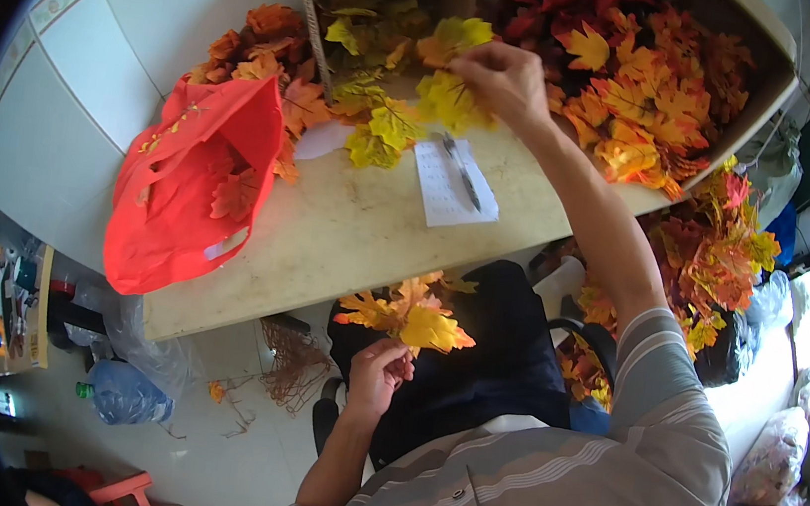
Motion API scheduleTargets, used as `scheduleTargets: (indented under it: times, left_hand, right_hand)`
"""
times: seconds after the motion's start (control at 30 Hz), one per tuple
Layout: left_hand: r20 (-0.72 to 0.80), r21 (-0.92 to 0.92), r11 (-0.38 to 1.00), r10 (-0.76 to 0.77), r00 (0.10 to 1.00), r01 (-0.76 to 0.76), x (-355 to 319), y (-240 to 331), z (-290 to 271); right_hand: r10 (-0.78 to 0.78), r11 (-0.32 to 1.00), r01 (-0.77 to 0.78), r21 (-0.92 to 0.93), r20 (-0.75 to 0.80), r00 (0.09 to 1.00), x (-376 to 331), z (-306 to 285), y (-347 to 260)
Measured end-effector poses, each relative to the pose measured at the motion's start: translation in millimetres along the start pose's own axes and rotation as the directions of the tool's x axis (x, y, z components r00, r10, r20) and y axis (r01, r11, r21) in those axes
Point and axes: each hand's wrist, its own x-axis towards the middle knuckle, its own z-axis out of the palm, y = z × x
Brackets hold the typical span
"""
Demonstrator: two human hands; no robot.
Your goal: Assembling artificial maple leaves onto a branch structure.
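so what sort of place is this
Probably a small workroom, perhaps in a home: a cardboard box heaped with artificial leaves, a table with a pen on paper, and filled plastic bags along the right side.

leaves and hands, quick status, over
Left hand pinching orange-yellow leaves before the lap. Right hand at yellow-green leaves, grip unclear. Paper and pen on table between hands, apparently blocking neither.
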Motion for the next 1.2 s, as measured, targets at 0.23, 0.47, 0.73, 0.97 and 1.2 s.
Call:
scheduleTargets:
  times: [0.23, 0.47, 0.73, 0.97, 1.2]
  left_hand:
    - [0.034, 0.045, 0.999, -0.019, 0.999, 0.017, -4, -12, 5]
    - [0.008, 0.059, 0.998, -0.020, 1.000, 0.020, -5, -16, 3]
    - [0.013, 0.072, 0.997, 0.004, 1.000, -0.005, -1, -9, -2]
    - [-0.019, 0.015, 1.000, 0.003, 1.000, -0.003, 2, -2, -2]
    - [-0.057, -0.067, 0.998, 0.003, 0.998, -0.007, -3, -6, -3]
  right_hand:
    - [-0.130, 0.897, 0.149, -0.415, 0.075, 0.989, 4, -14, 34]
    - [-0.407, 0.806, 0.415, -0.422, 0.115, 0.906, 38, 19, -1]
    - [-0.336, 0.626, 0.377, -0.682, 0.201, 0.920, 83, 49, 10]
    - [-0.199, 0.826, 0.280, -0.489, 0.212, 0.957, 92, 34, 5]
    - [-0.108, 0.971, 0.135, -0.198, 0.142, 0.984, -23, -12, -41]
